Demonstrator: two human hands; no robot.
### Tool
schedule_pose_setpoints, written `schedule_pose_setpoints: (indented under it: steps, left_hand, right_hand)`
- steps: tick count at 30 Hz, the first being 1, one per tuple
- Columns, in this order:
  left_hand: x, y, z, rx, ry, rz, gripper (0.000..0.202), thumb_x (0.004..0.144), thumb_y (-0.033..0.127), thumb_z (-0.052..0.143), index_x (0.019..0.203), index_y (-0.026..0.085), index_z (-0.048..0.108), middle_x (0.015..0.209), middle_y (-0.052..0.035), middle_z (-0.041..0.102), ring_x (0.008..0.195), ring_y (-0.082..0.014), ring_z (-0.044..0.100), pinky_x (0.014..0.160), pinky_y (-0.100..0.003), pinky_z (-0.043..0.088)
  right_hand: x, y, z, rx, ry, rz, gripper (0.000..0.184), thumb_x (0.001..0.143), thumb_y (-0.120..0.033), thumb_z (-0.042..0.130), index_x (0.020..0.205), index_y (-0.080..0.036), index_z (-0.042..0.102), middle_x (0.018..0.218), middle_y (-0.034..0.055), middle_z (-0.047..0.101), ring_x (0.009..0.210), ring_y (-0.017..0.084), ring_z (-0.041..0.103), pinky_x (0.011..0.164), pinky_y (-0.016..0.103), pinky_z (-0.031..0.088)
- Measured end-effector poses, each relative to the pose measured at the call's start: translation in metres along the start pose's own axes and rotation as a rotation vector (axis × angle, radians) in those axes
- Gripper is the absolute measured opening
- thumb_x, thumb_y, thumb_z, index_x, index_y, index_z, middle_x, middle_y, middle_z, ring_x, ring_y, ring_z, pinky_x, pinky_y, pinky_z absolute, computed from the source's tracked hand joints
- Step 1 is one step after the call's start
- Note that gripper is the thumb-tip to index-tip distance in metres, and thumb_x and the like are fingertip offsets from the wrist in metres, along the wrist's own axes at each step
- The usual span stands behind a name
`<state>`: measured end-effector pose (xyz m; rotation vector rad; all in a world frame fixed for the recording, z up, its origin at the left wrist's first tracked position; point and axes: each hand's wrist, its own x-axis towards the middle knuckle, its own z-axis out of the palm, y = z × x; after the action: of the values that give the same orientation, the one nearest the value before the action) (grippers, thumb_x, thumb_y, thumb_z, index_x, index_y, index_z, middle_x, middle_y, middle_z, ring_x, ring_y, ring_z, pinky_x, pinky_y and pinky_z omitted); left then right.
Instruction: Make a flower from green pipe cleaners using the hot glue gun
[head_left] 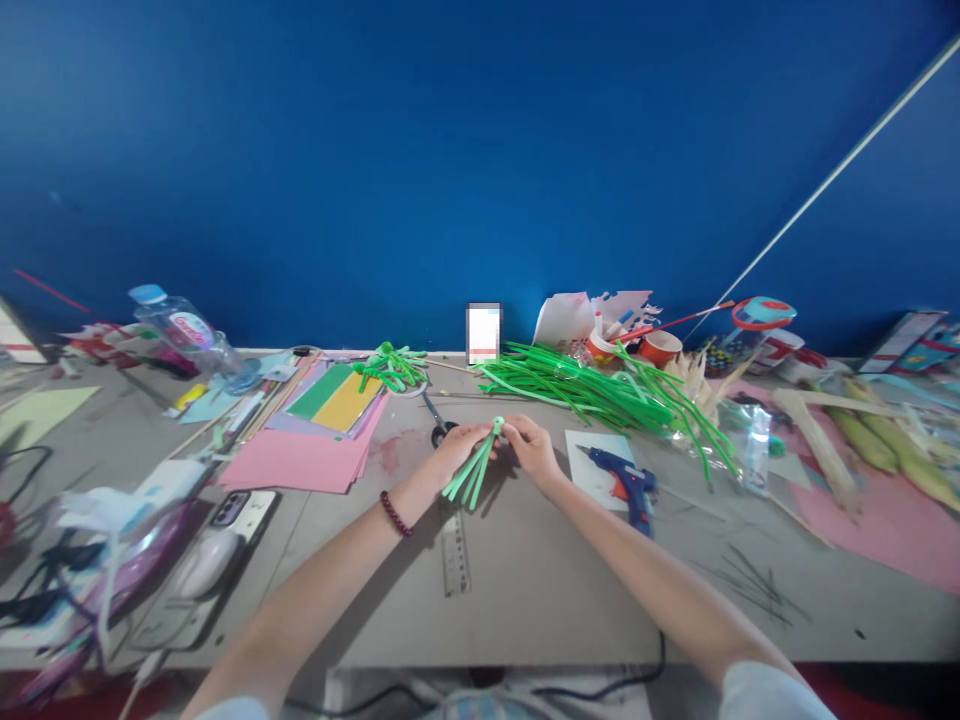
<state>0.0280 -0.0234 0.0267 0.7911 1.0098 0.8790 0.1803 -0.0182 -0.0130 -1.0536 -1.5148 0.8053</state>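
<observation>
My left hand (459, 447) and my right hand (531, 447) meet over the middle of the grey table (540, 590). Together they pinch a small bundle of light green pipe cleaners (472, 470). The bundle's top end is held between the fingertips of both hands, and its loose ends fan down toward me. A bead bracelet (395, 514) is on my left wrist. Both hands have fingers closed on the bundle.
A pile of green pipe cleaners (600, 392) lies behind my right hand. A blue glue gun (628, 484) rests at right, scissors (436, 424) and a ruler (454, 552) near the centre. Coloured paper (307, 452), a phone (240, 508) and a bottle (187, 335) lie at left.
</observation>
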Motion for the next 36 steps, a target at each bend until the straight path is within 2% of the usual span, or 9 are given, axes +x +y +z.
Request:
schedule_pose_setpoints:
  steps: [5,12,15,18,22,25,30,33,36]
  left_hand:
    - [-0.004,0.004,0.001,-0.078,-0.028,-0.032,0.030,0.060,0.034,0.080,0.074,0.010,0.069,0.064,-0.0051,0.068,0.058,-0.0125,0.060,0.064,-0.025,0.049]
    - [-0.007,0.004,0.003,0.046,-0.031,0.110,0.039,0.057,0.044,0.079,0.077,0.011,0.071,0.063,-0.0024,0.065,0.050,-0.0081,0.052,0.053,-0.022,0.042]
    - [-0.009,0.005,0.005,0.195,0.005,0.268,0.036,0.064,0.045,0.073,0.080,0.013,0.071,0.066,-0.0021,0.066,0.051,-0.0081,0.052,0.053,-0.022,0.042]
    - [-0.010,0.005,0.003,0.445,0.086,0.504,0.032,0.072,0.042,0.067,0.087,0.014,0.069,0.077,-0.0051,0.069,0.062,-0.0129,0.058,0.060,-0.025,0.047]
    - [-0.013,0.005,-0.003,0.781,0.214,0.874,0.020,0.080,0.033,0.061,0.091,0.017,0.067,0.090,-0.0063,0.069,0.080,-0.0157,0.062,0.074,-0.027,0.049]
    - [-0.014,0.003,-0.006,0.973,0.228,1.003,0.016,0.083,0.029,0.058,0.092,0.019,0.065,0.090,-0.0057,0.068,0.082,-0.0156,0.063,0.076,-0.027,0.049]
    - [-0.012,-0.002,-0.009,1.173,0.288,1.098,0.012,0.084,0.026,0.056,0.091,0.019,0.063,0.085,-0.0045,0.067,0.079,-0.0145,0.064,0.073,-0.024,0.049]
    - [-0.011,-0.004,-0.011,1.296,0.323,1.099,0.010,0.084,0.024,0.056,0.089,0.019,0.063,0.082,-0.0035,0.066,0.075,-0.0141,0.063,0.066,-0.022,0.047]
    - [-0.011,-0.004,-0.013,1.436,0.342,1.070,0.012,0.085,0.022,0.054,0.092,0.019,0.063,0.082,-0.0036,0.066,0.072,-0.0144,0.063,0.061,-0.022,0.044]
  right_hand:
    - [-0.001,-0.004,0.000,-0.058,0.009,-0.080,0.028,0.085,-0.038,0.051,0.074,-0.019,0.068,0.083,0.0071,0.067,0.080,0.019,0.061,0.074,0.031,0.048]
    - [0.000,-0.010,-0.002,-0.057,-0.031,-0.110,0.025,0.086,-0.035,0.050,0.087,-0.021,0.072,0.088,0.0068,0.063,0.083,0.019,0.059,0.074,0.030,0.048]
    - [-0.002,-0.011,-0.001,0.015,-0.059,-0.048,0.028,0.086,-0.037,0.051,0.098,-0.022,0.070,0.096,0.0075,0.062,0.082,0.018,0.059,0.066,0.028,0.049]
    - [-0.003,-0.013,0.001,0.160,-0.041,0.083,0.035,0.084,-0.044,0.052,0.108,-0.022,0.065,0.096,0.0066,0.062,0.072,0.015,0.058,0.055,0.025,0.049]
    - [-0.001,-0.017,0.002,0.355,-0.028,0.224,0.035,0.080,-0.050,0.054,0.093,-0.019,0.065,0.077,0.0035,0.061,0.065,0.014,0.056,0.054,0.025,0.048]
    - [-0.001,-0.018,0.004,0.423,-0.055,0.255,0.030,0.075,-0.047,0.062,0.087,-0.019,0.062,0.072,0.0016,0.060,0.061,0.012,0.055,0.054,0.024,0.048]
    - [-0.005,-0.021,0.006,0.273,0.027,0.119,0.023,0.072,-0.035,0.067,0.090,-0.022,0.061,0.081,0.0017,0.059,0.066,0.012,0.056,0.054,0.023,0.047]
    - [-0.006,-0.027,0.003,0.055,0.033,-0.038,0.011,0.077,-0.029,0.063,0.083,-0.021,0.064,0.092,0.0044,0.057,0.068,0.011,0.056,0.057,0.024,0.047]
    - [-0.007,-0.031,0.002,-0.062,0.032,-0.085,0.012,0.078,-0.028,0.061,0.083,-0.020,0.068,0.092,0.0056,0.058,0.068,0.012,0.056,0.056,0.024,0.046]
